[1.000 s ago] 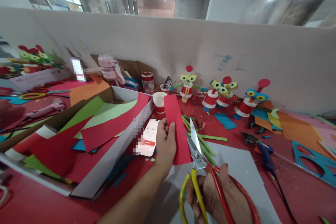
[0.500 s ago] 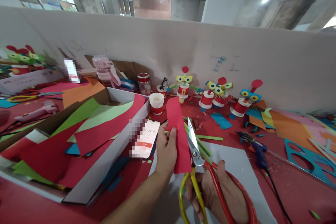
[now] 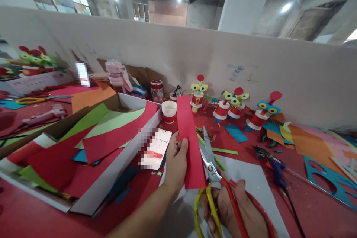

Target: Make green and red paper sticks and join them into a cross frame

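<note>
My left hand (image 3: 176, 160) pinches a long strip of red paper (image 3: 189, 141) upright between thumb and fingers. Wrapped round a pair of scissors (image 3: 212, 174) with red and yellow handles, my right hand (image 3: 237, 208) is low on the right. The parted blades point up and away, close along the strip's right edge; whether they touch the paper I cannot tell. Beneath both hands lies a white sheet (image 3: 251, 174). Thin green paper strips (image 3: 225, 151) lie behind the scissors. Beside my left hand is a lit phone (image 3: 158, 148).
An open box (image 3: 95, 189) of coloured paper stands at left. Behind are a paper cup (image 3: 169, 112), a glass jar (image 3: 157, 91) and several paper-cup figures (image 3: 258, 119) along a white partition (image 3: 167, 52). A glue gun (image 3: 277, 171) with its cord and cut blue paper (image 3: 320, 178) lie at right.
The scissors have shifted slightly down and right with my right hand, and the blades are tilted differently. My left hand still holds the red strip. The whole view has swung a little.
</note>
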`<state>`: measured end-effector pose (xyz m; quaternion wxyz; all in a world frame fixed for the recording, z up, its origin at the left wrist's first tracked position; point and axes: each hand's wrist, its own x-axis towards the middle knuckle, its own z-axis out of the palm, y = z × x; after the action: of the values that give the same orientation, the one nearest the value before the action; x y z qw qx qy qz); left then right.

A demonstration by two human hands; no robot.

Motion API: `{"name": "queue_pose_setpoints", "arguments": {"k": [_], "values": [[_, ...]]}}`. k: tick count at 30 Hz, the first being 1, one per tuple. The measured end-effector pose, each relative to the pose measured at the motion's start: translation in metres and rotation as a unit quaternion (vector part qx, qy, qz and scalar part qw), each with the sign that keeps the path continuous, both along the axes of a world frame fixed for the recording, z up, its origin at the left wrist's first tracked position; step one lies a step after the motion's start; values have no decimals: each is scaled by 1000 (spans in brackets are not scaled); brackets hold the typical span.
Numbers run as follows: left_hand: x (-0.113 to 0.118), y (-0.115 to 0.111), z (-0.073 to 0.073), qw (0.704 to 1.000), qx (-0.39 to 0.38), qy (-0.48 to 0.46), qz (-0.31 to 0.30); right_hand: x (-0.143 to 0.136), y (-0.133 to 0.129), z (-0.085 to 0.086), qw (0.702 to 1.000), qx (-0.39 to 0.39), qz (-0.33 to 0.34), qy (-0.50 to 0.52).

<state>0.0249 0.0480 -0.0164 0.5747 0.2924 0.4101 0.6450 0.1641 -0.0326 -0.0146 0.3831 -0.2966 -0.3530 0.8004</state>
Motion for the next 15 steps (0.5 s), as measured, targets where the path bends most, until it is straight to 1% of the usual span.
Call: {"name": "queue_pose_setpoints", "arguments": {"k": [2, 4, 6, 10, 12, 15], "values": [[1, 0, 1, 998, 8, -48, -27, -1, 0, 1, 1000, 13, -24, -2], [-1, 1, 1, 994, 3, -95, -48, 0, 2, 1, 1000, 10, -16, 6], [-5, 5, 0, 991, -14, -114, -64, 1, 3, 0, 1000, 12, -6, 19], [-17, 16, 0, 987, -42, -131, -87, 1, 3, -1, 1000, 16, 1, 24], [-22, 21, 0, 987, -49, -128, -80, 0, 2, -2, 1000, 12, 1, 10], [-23, 22, -1, 993, -42, -91, -65, -2, 0, -3, 1000, 3, 2, -7]]}}
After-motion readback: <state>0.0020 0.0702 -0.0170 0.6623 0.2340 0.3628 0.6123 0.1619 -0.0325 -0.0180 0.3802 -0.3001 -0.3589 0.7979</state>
